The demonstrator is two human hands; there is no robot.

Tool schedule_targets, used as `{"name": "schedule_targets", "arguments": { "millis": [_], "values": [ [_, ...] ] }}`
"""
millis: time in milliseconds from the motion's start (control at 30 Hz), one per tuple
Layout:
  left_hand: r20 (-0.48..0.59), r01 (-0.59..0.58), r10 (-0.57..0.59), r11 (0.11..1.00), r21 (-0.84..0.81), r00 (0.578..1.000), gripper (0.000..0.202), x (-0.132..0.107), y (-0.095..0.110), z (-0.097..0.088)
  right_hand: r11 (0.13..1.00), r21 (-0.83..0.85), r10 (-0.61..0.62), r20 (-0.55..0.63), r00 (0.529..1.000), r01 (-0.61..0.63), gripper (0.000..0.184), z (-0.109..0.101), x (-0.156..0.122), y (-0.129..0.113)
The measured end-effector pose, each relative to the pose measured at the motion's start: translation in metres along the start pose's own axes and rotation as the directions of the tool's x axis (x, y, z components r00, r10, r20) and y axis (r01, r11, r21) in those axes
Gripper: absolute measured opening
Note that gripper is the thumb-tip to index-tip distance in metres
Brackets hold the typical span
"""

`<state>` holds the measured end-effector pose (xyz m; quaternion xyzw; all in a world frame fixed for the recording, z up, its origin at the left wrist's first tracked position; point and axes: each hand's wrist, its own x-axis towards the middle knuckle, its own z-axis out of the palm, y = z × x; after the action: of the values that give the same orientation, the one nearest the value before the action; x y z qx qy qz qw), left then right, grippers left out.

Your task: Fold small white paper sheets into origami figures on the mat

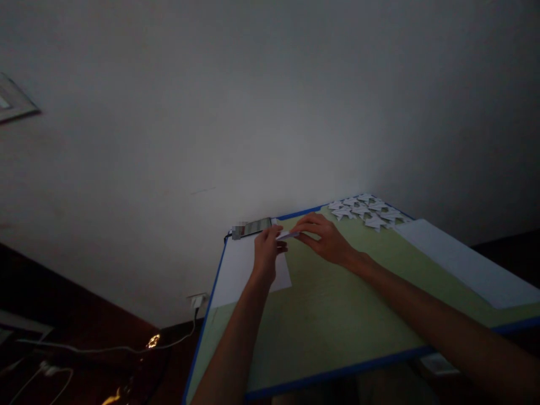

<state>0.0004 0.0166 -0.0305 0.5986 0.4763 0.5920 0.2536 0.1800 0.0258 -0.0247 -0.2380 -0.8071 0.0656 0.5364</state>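
Between my two hands, just above the table, is a small piece of folded white paper [287, 235]. My left hand [267, 247] pinches its left end, and my right hand [318, 233] grips the right end between thumb and fingers. The fingers cover much of the paper, so its exact folds cannot be made out. Under my left hand lies a flat white paper sheet [236, 270]. A phone or small tablet [256, 226] with a lit screen rests just behind that hand, at the table's far left edge.
The greenish table [337, 320] has a blue edge and stands against a grey wall [270, 112]. Several folded paper shapes [360, 210] sit at the back right, near white sheets [459, 261]. A wall socket with a plug [196, 300] and cable is at left.
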Motion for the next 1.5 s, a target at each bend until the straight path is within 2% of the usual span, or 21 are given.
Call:
{"name": "schedule_targets", "arguments": {
  "millis": [67,100,167,267,433,667,833,1133,1267,1400,1500],
  "values": [
    [-0.099,0.04,-0.037,0.999,0.027,0.994,0.045,0.0,0.007,0.0,0.994,0.04,0.104,-0.046,0.994,-0.102,0.009,0.001,0.001,0.005],
    [-0.143,0.01,-0.003,0.999,0.048,0.99,0.043,0.0,0.012,0.001,0.987,0.065,0.151,-0.06,0.987,-0.147,0.011,0.002,0.001,0.008],
    [-0.113,-0.085,0.088,0.996,0.026,0.99,0.04,-0.001,0.022,0.001,0.971,0.108,0.223,-0.068,0.972,-0.215,0.014,0.003,0.001,0.012],
    [-0.047,-0.183,0.183,0.983,0.006,0.982,0.03,-0.004,0.031,0.001,0.956,0.14,0.27,-0.061,0.961,-0.259,0.014,0.006,0.0,0.017],
    [-0.057,-0.184,0.185,0.983,0.021,0.981,0.022,-0.005,0.028,0.001,0.954,0.149,0.271,-0.067,0.96,-0.259,0.016,0.006,0.001,0.016],
    [-0.034,-0.265,0.266,0.964,0.036,0.963,0.017,-0.005,0.024,0.002,0.965,0.185,0.217,-0.169,0.961,-0.185,0.014,-0.002,0.008,0.003],
    [-0.03,-0.268,0.27,0.961,0.064,0.962,0.018,-0.006,0.022,0.002,0.967,0.185,0.205,-0.17,0.964,-0.173,0.016,-0.005,0.009,0.0],
    [-0.03,-0.313,0.319,0.943,0.114,0.947,0.016,-0.008,0.035,0.001,0.975,0.166,0.176,-0.171,0.97,-0.147,0.016,-0.007,0.009,-0.005],
    [-0.032,-0.29,0.295,0.951,0.112,0.955,0.017,-0.009,0.033,0.002,0.969,0.182,0.201,-0.17,0.965,-0.17,0.017,-0.006,0.008,-0.005],
    [-0.034,-0.251,0.254,0.965,0.078,0.967,0.021,-0.008,0.029,0.002,0.946,0.237,0.263,-0.162,0.951,-0.221,0.027,-0.004,0.006,-0.003],
    [-0.026,-0.245,0.247,0.967,0.075,0.969,0.025,-0.008,0.028,0.002,0.944,0.235,0.266,-0.131,0.955,-0.231,0.021,-0.004,0.006,-0.003]
  ]
}}
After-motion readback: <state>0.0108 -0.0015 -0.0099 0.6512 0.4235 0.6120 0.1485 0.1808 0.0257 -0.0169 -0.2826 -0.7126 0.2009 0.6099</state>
